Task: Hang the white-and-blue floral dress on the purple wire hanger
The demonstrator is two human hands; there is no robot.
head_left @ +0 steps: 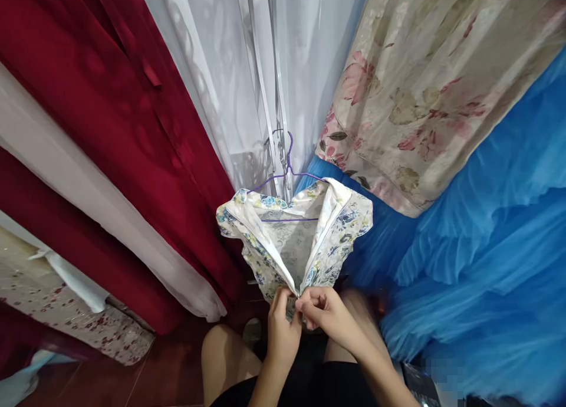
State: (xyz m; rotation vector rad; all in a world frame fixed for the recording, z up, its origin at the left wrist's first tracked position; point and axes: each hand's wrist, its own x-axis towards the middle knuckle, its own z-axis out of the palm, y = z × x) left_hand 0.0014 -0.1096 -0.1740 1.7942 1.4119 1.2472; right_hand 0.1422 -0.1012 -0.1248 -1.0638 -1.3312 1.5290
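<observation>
A white floral dress with blue and yellow flowers hangs on a purple wire hanger in front of me, its back zipper open down the middle. My left hand grips the fabric just below the bottom of the zipper opening. Beside it, my right hand pinches something small at the zipper's lower end, which looks like the zipper pull. Both hands touch each other at that spot. The lower part of the dress is hidden behind my hands.
A dark red curtain and white sheer fabric hang to the left and centre. A beige floral cloth and a blue tulle garment fill the right. My knees show below, above a red-brown floor.
</observation>
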